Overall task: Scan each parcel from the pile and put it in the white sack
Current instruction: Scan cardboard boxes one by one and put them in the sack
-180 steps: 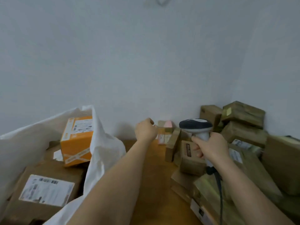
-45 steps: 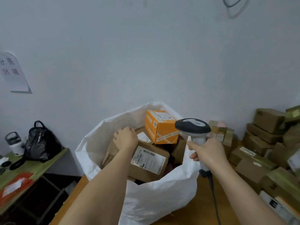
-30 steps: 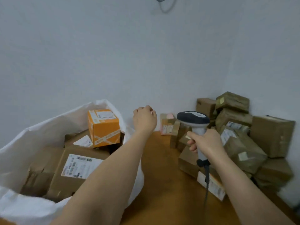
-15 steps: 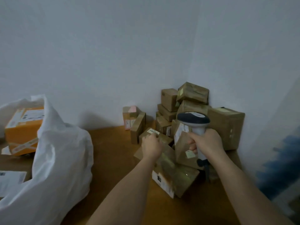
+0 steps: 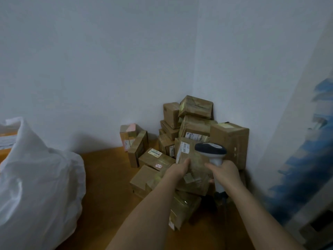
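Head view: the left hand [image 5: 177, 170] grips the near edge of a brown parcel [image 5: 193, 170] atop the pile [image 5: 189, 141] in the corner. The right hand [image 5: 227, 173] holds the scanner [image 5: 210, 153] by its handle, just beside that parcel. The step in hand is the pick-up. Next, the barcode label [image 5: 185, 147] likely needs facing the scanner; the white sack [image 5: 36, 177] stands well left on the surface [image 5: 108, 177].
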